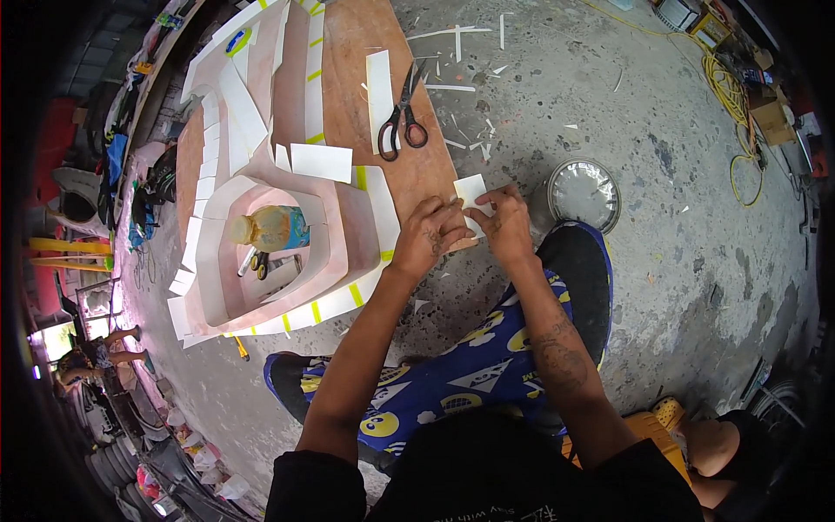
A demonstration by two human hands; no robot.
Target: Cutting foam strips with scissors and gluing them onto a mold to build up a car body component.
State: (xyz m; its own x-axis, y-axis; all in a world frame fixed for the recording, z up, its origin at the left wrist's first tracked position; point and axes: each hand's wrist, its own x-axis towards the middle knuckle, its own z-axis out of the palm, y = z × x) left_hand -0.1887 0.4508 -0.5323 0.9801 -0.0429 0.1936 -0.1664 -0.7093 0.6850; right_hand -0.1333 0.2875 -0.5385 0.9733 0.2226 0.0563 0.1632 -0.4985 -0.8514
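Observation:
A small white piece of card (470, 188) is held between my two hands at the board's right edge. My left hand (429, 235) is closed, its fingertips at the card's left side. From the other side my right hand (505, 221) pinches the same piece. Black-handled scissors (403, 122) lie on the brown board (348, 78) beyond my hands, beside a long white strip (379, 100). To the left stands a large shell-like form (348, 230), edged with white card and yellow tape. Another white card piece (321, 163) rests on it.
Inside the form's hollow lie a bottle (277, 228) and small tools. A round metal tin (584, 195) stands on the concrete floor near my right knee, with paper scraps (458, 43) farther off. A yellow cable (726, 83) coils at far right. Another person's leg (709, 444) shows at lower right.

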